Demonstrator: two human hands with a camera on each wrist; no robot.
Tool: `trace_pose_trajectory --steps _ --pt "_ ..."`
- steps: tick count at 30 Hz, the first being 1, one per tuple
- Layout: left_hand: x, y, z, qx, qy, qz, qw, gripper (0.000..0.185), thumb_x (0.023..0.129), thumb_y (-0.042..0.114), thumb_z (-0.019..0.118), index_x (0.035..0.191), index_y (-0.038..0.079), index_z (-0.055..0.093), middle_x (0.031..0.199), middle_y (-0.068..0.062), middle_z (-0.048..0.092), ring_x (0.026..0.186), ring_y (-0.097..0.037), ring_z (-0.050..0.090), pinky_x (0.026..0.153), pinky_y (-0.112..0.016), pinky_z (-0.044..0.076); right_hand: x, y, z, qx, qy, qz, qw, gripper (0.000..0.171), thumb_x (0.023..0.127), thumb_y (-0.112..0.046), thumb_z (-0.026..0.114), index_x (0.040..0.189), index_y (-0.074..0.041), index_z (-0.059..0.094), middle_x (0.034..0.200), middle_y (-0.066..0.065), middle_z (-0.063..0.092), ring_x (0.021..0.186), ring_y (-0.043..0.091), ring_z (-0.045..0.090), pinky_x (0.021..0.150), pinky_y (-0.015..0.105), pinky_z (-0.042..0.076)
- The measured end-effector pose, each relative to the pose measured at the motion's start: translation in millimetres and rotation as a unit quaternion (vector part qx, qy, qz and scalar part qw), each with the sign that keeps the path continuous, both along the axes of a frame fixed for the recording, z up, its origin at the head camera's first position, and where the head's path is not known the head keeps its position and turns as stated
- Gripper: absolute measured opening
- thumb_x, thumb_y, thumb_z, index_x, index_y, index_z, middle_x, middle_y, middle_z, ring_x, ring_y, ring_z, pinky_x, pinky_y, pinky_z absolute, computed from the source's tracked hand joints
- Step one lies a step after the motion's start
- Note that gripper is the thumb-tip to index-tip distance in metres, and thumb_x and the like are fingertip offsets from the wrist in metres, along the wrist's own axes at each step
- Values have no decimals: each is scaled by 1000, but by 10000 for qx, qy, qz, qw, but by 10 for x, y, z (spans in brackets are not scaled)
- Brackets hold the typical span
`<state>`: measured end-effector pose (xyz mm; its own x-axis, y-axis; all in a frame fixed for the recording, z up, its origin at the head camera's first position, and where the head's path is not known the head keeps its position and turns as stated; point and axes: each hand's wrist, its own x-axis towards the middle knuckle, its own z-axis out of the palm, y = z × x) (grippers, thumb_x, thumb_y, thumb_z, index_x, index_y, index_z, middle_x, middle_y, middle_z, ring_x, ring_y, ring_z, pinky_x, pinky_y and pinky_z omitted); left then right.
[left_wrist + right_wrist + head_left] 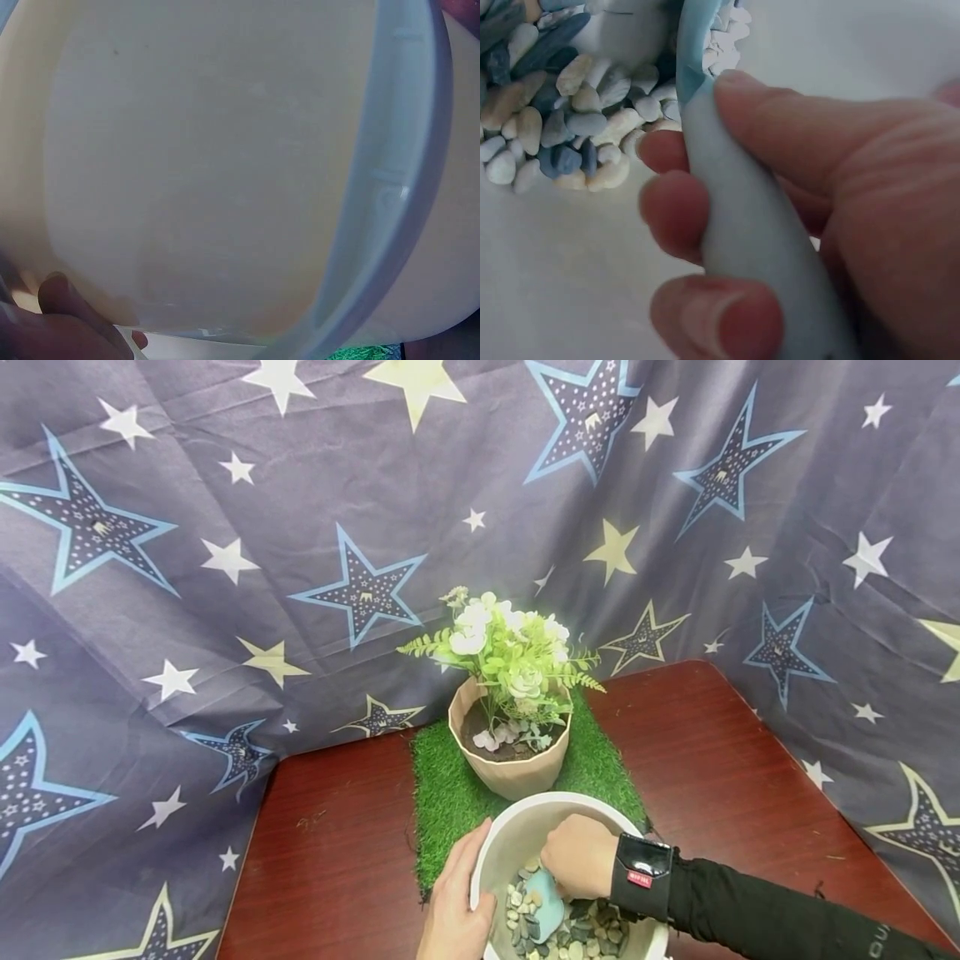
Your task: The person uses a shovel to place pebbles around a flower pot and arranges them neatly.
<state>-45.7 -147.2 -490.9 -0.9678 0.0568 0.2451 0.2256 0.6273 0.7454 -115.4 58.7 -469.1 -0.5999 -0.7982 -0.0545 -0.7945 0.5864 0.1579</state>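
Observation:
A white bowl [517, 827] with several small pebbles [577, 935] stands at the table's near edge. My left hand [453, 910] grips its left rim; in the left wrist view the bowl's wall [210, 165] fills the frame, with a fingertip [64, 296] at the lower left. My right hand [581, 856] is inside the bowl and holds a light blue scoop [546, 902] whose blade lies among the pebbles. In the right wrist view the fingers [705, 210] curl round the scoop's handle [750, 247] above the pebbles [562, 120].
Behind the bowl a beige pot [513, 768] with white flowers and green leaves stands on a green grass mat [446, 793]. The dark red table [337, 852] is backed by a star-printed cloth [300, 527].

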Motion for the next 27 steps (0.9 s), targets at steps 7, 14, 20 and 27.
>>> trace_pose_trajectory --steps 7,14,20,27 --pt "1 12 4 -68 102 10 9999 95 67 -12 63 152 29 52 146 9 59 128 -18 62 104 -35 54 5 14 59 -185 -4 -119 9998 39 70 -46 87 58 -22 58 62 -4 63 55 16 61 54 33 53" --pt "-1 19 -1 -18 47 -51 10000 94 69 -12 64 152 28 52 147 8 59 129 -18 62 105 -35 53 25 40 133 -199 57 -195 9996 33 71 -47 86 63 -21 66 63 -3 65 57 17 63 56 34 53" --pt "-4 9 2 -21 31 16 10000 93 69 -12 64 152 30 52 146 9 59 128 -17 62 105 -37 53 24 53 204 -341 142 -92 9993 32 73 -47 86 65 -22 69 63 -4 66 58 17 64 58 34 52" --pt "0 11 -4 -24 11 6 10000 92 71 -12 64 152 30 52 146 10 58 129 -17 61 106 -36 53 11 119 321 -638 -259 -42 9976 33 77 -43 85 64 -22 63 63 -4 64 60 18 63 60 34 51"
